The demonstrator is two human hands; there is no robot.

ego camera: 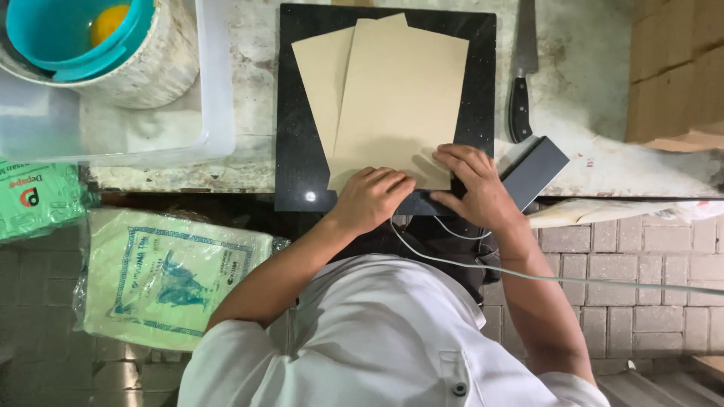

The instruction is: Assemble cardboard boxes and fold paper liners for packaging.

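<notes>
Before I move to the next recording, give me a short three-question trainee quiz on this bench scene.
1. True or false: both hands rest on the lower edge of the tan rectangular paper sheets.
2. What lies right of the black square stone slab, blade pointing away from the person?
A. scissors B. black-handled knife C. ladle
3. What round thing sits inside the turquoise plastic bowl?

Key:
1. True: left hand and right hand press flat on the sheets' near edge.
2. B, the black-handled knife.
3. A yellow egg yolk or similar yellow blob; its exact kind cannot be told.
</notes>
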